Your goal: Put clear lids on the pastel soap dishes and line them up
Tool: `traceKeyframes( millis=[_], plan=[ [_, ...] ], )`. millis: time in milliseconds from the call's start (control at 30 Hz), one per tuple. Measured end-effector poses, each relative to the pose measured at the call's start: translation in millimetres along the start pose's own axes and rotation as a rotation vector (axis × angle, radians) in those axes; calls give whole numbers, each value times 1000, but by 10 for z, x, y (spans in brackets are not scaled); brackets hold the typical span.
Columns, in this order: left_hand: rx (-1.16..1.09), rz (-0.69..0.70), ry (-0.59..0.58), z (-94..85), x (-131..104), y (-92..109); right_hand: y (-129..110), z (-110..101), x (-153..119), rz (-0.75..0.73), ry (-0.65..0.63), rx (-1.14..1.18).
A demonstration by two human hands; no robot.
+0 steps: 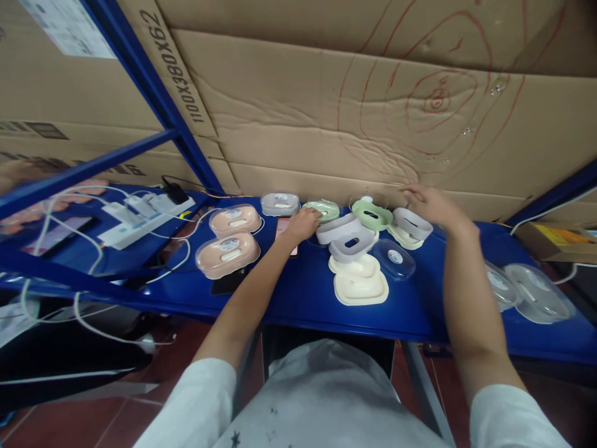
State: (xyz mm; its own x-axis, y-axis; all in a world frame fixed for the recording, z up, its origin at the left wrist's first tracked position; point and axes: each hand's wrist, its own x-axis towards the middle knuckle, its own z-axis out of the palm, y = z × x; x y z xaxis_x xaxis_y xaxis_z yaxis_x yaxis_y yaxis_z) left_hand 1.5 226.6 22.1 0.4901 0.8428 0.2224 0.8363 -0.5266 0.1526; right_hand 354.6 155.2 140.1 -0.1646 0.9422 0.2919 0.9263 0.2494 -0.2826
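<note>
My left hand (305,223) is on the near left end of a green soap box (327,210) with a clear lid, its fingers curled on it. My right hand (430,204) hovers at the back over a pale grey slotted tray (413,224), fingers stretched toward the left and partly blurred; I see nothing in them. Between the hands lie a green slotted tray (372,215) and a pale grey slotted tray (352,241). Cream base pieces (361,289) lie nearer me, beside a clear lid (395,259) with a round label.
Two peach boxes (227,255) and a grey box (280,204) stand left, near a phone (282,228). Further left are a power strip (144,221) and white cables. Clear lids (538,292) lie right. Cardboard (289,93) walls the back; a blue post (153,81) rises left.
</note>
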Motion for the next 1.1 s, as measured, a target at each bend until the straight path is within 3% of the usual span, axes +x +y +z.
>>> traceKeyframes(
  millis=[100,200,333,400,467,600,767,900,1000,1100],
  plan=[
    [-17,-6,1,6,18,-3,276,-125,-434,96,28,-72],
    [-48,-18,12,1,47,11,627,-15,-1128,146,-51,-137],
    [-81,-51,19,-19,82,59,1217,196,-2097,496,63,-296],
    [-86,-69,21,-28,88,89,1398,274,-2406,548,93,-286],
    [-84,-74,20,-31,85,111,1425,353,-2549,517,154,-277],
    [-75,-64,10,-36,74,112,1185,505,-2484,434,246,-292],
    [-66,-48,5,-39,62,125,956,525,-2221,425,114,-188],
    [-67,-36,40,9,49,238,869,471,-1996,296,66,-101],
    [-81,-46,91,69,40,343,752,474,-1821,187,118,16],
    [-110,-51,140,114,35,413,592,488,-1650,140,249,12]
  ],
)
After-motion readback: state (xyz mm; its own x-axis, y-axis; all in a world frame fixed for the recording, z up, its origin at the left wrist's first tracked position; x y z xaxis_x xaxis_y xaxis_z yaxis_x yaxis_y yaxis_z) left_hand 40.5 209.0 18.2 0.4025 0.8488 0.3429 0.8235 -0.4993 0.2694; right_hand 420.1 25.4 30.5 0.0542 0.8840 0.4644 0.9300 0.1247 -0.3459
